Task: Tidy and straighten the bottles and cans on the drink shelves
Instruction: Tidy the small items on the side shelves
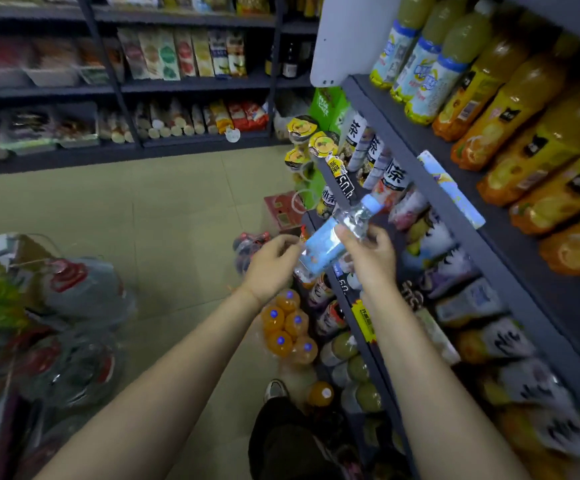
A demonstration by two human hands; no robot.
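A clear bottle (337, 237) with a pale blue label and pale blue cap is held tilted in the air in front of the drink shelves (430, 188), cap pointing up toward the shelf edge. The right hand (371, 258) grips it around the upper body, fingers curled round the clear plastic just below the neck. The left hand (273, 266) holds its lower end, fingers curled at the base. On the upper shelf to the right stand orange juice bottles (510, 109) and green drink bottles (430, 64) with light labels. Below the hands, a shrink-wrapped pack of orange bottles (290, 329) sits on the tiled floor (143, 216). Bagged goods (56, 306) lie to the left.
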